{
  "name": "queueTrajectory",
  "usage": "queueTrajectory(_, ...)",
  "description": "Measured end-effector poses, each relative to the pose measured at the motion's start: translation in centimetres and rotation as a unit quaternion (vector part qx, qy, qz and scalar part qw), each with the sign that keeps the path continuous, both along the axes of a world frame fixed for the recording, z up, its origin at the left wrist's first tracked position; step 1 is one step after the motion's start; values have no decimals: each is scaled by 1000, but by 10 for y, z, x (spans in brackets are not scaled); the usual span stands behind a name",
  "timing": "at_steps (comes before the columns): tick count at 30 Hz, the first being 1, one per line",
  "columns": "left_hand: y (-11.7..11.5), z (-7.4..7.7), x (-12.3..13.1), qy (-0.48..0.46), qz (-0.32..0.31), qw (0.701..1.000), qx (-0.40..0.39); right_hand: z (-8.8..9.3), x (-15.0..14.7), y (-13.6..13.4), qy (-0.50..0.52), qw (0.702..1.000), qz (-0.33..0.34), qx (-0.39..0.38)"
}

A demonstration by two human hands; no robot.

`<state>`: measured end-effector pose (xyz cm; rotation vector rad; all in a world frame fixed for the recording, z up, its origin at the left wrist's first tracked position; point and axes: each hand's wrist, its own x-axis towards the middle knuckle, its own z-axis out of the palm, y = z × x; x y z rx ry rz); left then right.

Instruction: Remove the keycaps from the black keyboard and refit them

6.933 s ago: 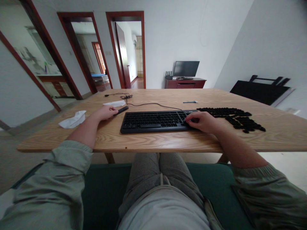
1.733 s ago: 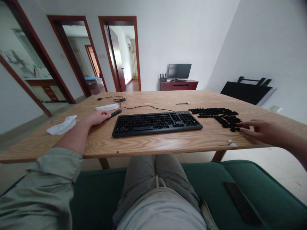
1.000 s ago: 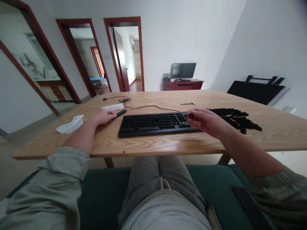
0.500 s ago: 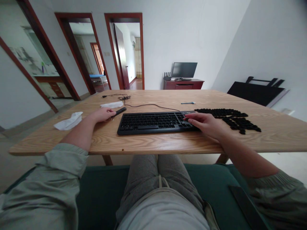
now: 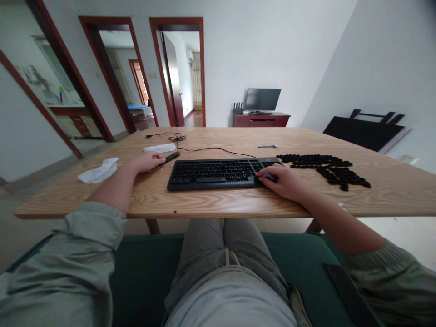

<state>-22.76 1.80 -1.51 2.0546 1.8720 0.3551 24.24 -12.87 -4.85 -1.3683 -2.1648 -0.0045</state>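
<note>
Wood table [image 5: 218, 204], loose keycaps [image 5: 327, 165] nearby: R hand [image 5: 282, 182] pinching one keycap [image 5: 269, 177] at kbd [image 5: 211, 175] right end; L hand [image 5: 145, 161] lightly closed on blk tool [image 5: 171, 157].

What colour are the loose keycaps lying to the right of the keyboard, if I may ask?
Black; the keycaps show best in the head view.

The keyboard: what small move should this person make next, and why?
Probably lift the right hand off the keyboard and take another key cap from the black pile: that hand presses on the keyboard's right end, with the pile just beyond.
</note>
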Motion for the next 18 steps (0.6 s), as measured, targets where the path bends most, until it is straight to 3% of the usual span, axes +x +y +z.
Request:
queueTrajectory(9, 3, -3, -3, -11, -4, 1000, 0, 5, -12, 3, -18, 998, 59, 10)
queueTrajectory(15, -5, 2, 3, -16, 8, 1000, -2, 4, -7, 2, -21, 1000, 3, 10)
queueTrajectory(18, -11, 5, 7, -28, 15, 999, -8, 5, -5, 2, -54, 997, 34, 34)
